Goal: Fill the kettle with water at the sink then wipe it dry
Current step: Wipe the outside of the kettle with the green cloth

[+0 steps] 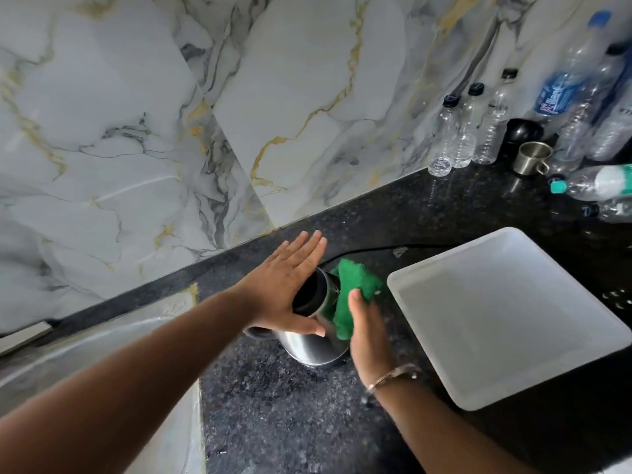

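My left hand (287, 289) lay flat and open on the kettle (309, 340) on the worktop (290, 405), my right grip (367, 331) pressed the cloth (352, 289) to it; unclasped, it could tip

Steel kettle (309, 340) w/ black top stands upright on dark speckled counter, just right of sink (102, 340); green cloth (352, 292) pressed against its side.

I see a white tray (506, 319) lying flat on the dark speckled counter (290, 405). Beyond the tray, near the marble wall (136, 114), a row of clear plastic bottles (468, 131) stands upright. A steel cup (532, 158) sits beyond the tray too, with a fallen bottle (595, 183) beside it
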The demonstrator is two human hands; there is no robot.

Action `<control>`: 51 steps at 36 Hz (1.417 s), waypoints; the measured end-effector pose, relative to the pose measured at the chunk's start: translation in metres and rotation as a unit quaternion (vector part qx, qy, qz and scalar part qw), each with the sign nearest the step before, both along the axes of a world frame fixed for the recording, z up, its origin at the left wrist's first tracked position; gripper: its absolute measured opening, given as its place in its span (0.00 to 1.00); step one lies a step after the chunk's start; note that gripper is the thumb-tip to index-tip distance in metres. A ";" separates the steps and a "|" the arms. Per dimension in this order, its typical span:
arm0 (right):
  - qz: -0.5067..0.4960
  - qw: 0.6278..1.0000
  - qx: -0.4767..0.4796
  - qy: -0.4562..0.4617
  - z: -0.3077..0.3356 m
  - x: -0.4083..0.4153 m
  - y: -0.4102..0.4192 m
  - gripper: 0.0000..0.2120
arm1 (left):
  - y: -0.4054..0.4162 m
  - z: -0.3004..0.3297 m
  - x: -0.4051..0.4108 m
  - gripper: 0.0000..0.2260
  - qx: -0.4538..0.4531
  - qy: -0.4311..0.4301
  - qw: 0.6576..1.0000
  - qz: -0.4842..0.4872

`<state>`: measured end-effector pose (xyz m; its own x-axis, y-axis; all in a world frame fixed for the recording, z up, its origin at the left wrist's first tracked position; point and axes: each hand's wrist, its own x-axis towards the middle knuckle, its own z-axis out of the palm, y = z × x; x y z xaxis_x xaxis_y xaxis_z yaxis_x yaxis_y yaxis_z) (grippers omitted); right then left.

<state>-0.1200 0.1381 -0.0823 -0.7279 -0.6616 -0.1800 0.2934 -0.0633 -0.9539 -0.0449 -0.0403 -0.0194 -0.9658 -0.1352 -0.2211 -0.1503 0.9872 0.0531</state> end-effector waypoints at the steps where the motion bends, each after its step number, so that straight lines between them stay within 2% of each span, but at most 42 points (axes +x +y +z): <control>1: -0.004 1.000 0.011 0.014 -0.005 0.007 -0.004 0.13 | 0.000 -0.003 0.000 0.62 0.011 0.010 1.000 0.002; 4: -0.018 0.999 0.041 0.027 -0.025 0.013 -0.013 0.19 | 0.000 -0.009 0.002 0.62 0.024 0.033 0.999 0.023; 7: -0.017 0.996 0.093 0.003 -0.041 -0.002 -0.019 0.17 | -0.001 -0.012 0.002 0.61 0.030 0.053 0.996 0.059; 13: 0.065 0.979 0.194 0.021 -0.049 -0.052 -0.047 0.19 | -0.006 -0.010 -0.008 0.59 0.048 0.048 0.987 0.143; 17: 0.081 0.981 0.173 -0.016 -0.029 -0.079 -0.061 0.12 | -0.010 -0.005 -0.016 0.60 0.061 0.046 0.978 0.194; 18: 0.070 0.984 0.160 -0.027 -0.024 -0.086 -0.063 0.15 | -0.010 -0.005 -0.017 0.61 0.061 0.045 0.978 0.196; 20: 0.049 0.990 0.103 -0.084 -0.016 -0.097 -0.066 0.26 | -0.011 -0.007 -0.016 0.63 0.054 0.051 0.980 0.185; 22: 0.066 0.986 0.045 -0.144 -0.009 -0.105 -0.072 0.35 | -0.010 -0.010 -0.013 0.64 0.044 0.077 0.981 0.175; 23: 0.089 0.984 0.037 -0.150 -0.004 -0.108 -0.076 0.36 | -0.008 -0.011 -0.012 0.65 0.037 0.095 0.980 0.172; 28: 0.232 0.960 0.105 -0.113 0.013 -0.121 -0.107 0.28 | -0.003 -0.013 -0.008 0.67 -0.013 0.162 0.974 0.158; 31: 0.284 0.940 0.160 -0.101 0.016 -0.126 -0.131 0.11 | -0.004 -0.015 -0.007 0.66 -0.016 0.164 0.974 0.154; 32: 0.298 0.933 0.177 -0.093 0.014 -0.126 -0.139 0.12 | -0.004 -0.015 -0.007 0.66 -0.015 0.161 0.975 0.155; 34: 0.324 0.917 0.211 -0.094 0.006 -0.124 -0.152 0.20 | -0.005 -0.014 -0.007 0.65 -0.009 0.150 0.976 0.159; 37: 0.337 0.906 0.239 -0.088 -0.011 -0.119 -0.160 0.17 | -0.007 -0.014 -0.009 0.66 -0.002 0.130 0.977 0.167; 42: 0.236 0.942 0.230 -0.069 -0.026 -0.116 -0.146 0.17 | -0.011 -0.013 -0.011 0.64 0.023 0.105 0.976 0.187; 46: 0.058 0.984 0.116 -0.120 -0.026 -0.104 -0.108 0.13 | -0.008 -0.012 -0.011 0.52 0.028 0.121 0.972 0.198; 48: -0.038 0.991 0.092 -0.085 -0.019 -0.088 -0.080 0.15 | -0.006 -0.012 -0.012 0.45 0.032 0.133 0.968 0.212; 51: -0.080 0.996 0.033 -0.004 -0.013 -0.047 -0.045 0.18 | -0.006 -0.011 -0.014 0.37 0.043 0.129 0.965 0.224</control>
